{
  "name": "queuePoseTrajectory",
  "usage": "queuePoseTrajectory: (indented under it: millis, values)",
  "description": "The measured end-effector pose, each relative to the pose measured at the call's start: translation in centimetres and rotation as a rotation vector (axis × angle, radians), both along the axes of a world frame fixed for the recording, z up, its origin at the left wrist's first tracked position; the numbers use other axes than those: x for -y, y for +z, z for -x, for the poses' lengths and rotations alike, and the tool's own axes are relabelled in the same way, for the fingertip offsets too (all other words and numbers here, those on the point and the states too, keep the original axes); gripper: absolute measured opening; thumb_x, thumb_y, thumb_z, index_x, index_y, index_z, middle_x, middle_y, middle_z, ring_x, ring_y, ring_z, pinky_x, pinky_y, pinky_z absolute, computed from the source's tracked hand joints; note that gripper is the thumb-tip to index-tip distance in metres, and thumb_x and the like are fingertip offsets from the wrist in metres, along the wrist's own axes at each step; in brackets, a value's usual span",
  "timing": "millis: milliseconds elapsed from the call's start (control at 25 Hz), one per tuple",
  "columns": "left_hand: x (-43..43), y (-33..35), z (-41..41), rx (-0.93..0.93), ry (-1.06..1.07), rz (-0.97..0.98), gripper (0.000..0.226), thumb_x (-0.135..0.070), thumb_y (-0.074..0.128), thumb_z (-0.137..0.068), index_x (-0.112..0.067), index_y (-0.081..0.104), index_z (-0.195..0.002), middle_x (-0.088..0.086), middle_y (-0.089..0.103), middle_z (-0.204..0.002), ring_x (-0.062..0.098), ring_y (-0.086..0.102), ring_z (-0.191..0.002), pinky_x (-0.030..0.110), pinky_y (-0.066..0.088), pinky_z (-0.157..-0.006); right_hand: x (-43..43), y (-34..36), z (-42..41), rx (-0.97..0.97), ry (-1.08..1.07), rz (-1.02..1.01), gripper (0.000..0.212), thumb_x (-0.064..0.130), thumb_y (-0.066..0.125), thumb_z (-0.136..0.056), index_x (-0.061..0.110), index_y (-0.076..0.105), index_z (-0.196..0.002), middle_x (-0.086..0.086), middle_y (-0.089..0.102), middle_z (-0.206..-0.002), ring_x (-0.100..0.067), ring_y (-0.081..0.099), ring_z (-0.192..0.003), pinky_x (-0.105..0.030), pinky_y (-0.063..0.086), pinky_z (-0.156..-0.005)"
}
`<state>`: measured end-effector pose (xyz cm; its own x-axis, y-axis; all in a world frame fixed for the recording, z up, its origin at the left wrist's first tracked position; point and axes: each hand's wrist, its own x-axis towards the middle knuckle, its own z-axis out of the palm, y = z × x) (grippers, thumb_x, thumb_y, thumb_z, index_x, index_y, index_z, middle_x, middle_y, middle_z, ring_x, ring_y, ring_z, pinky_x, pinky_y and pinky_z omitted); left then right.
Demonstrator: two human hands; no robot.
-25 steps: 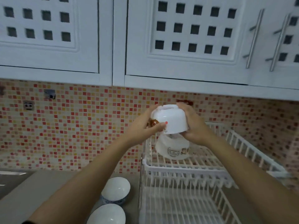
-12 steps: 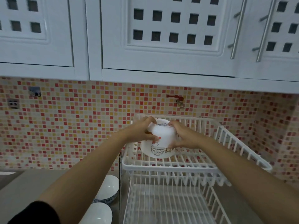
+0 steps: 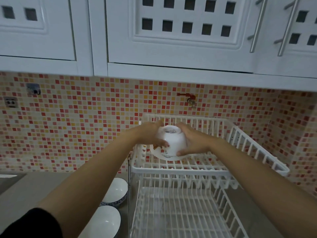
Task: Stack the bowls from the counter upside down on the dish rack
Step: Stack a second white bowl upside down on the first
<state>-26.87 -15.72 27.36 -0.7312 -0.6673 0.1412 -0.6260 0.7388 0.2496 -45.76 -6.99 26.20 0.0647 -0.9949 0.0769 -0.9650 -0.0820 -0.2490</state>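
**On the rack's top tier: two bowls nested, both hands on the upper one**

Count: four bowls in view. Two are upside down on the upper tier of the dish rack (image 3: 212, 170), one over the other. Two more sit right side up on the counter (image 3: 30, 189), just left of the rack.

Top bowl (image 3: 172, 140): plain glossy white, foot ring up with a small printed mark inside it. It covers most of the lower bowl (image 3: 167, 156), of which only the rim band shows, with printed lettering and a small brown picture. Whether the top one is fully seated I can't tell; the hands hide the contact.

Left hand (image 3: 151, 134): cupped on the bowl's left side, thumb across the front. Right hand (image 3: 193, 140): wrapped round the right side, thumb low at the rim. Both arms stretched forward, black sleeve at the left upper arm.

Counter bowls: the far bowl (image 3: 118, 191) has a blue patterned outside, the near bowl (image 3: 103, 222) shows a white inside only.

Rack: white coated wire, two tiers; lower tier bare.
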Motion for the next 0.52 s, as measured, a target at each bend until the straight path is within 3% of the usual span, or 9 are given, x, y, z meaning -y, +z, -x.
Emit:
queuePoseTrajectory:
  millis: [120, 240, 360, 520]
  values:
    - [0.0, 1.1, -2.4, -0.119, -0.012, 0.092, 0.057, -0.038, 0.047, -0.095, -0.015, 0.029, -0.144, 0.011, 0.045, -0.145, 0.027, 0.051, -0.125, 0.037, 0.041, -0.101, 0.1, 1.1, -2.7, -0.002, -0.025, 0.126, 0.085, 0.056, 0.051, -0.087, 0.024, 0.005, -0.151, 0.002, 0.004, -0.161, -0.021, 0.014, -0.146, -0.04, 0.02, -0.116]
    - [1.0, 1.9, -6.6, -0.174, 0.097, 0.149, 0.053, -0.038, 0.036, -0.099, -0.014, 0.027, -0.146, 0.016, 0.048, -0.142, 0.031, 0.053, -0.123, 0.041, 0.042, -0.101, 1.7, 2.7, -8.3, -0.005, -0.002, 0.264, 0.07, 0.052, 0.033, -0.096, 0.017, 0.008, -0.151, -0.003, 0.007, -0.161, -0.019, 0.01, -0.147, -0.037, 0.014, -0.117]
    - [3.0, 1.9, -12.4, -0.169, 0.228, 0.148, 0.056, -0.039, 0.03, -0.1, -0.012, 0.024, -0.148, 0.018, 0.042, -0.147, 0.034, 0.044, -0.131, 0.044, 0.034, -0.109, 4.4, 3.6, -15.1, -0.026, 0.076, 0.278, 0.066, 0.046, 0.028, -0.099, 0.01, 0.009, -0.151, -0.009, 0.008, -0.16, -0.022, 0.009, -0.148, -0.038, 0.012, -0.118]
    - [5.2, -0.8, -21.1, -0.122, 0.41, 0.095, 0.056, -0.039, 0.028, -0.1, -0.009, 0.025, -0.148, 0.017, 0.042, -0.147, 0.034, 0.042, -0.133, 0.042, 0.033, -0.109, 8.3, 1.8, -24.3, -0.043, 0.095, 0.18, 0.067, 0.046, 0.025, -0.1, 0.008, 0.005, -0.151, -0.01, 0.004, -0.161, -0.024, 0.006, -0.148, -0.039, 0.011, -0.118]
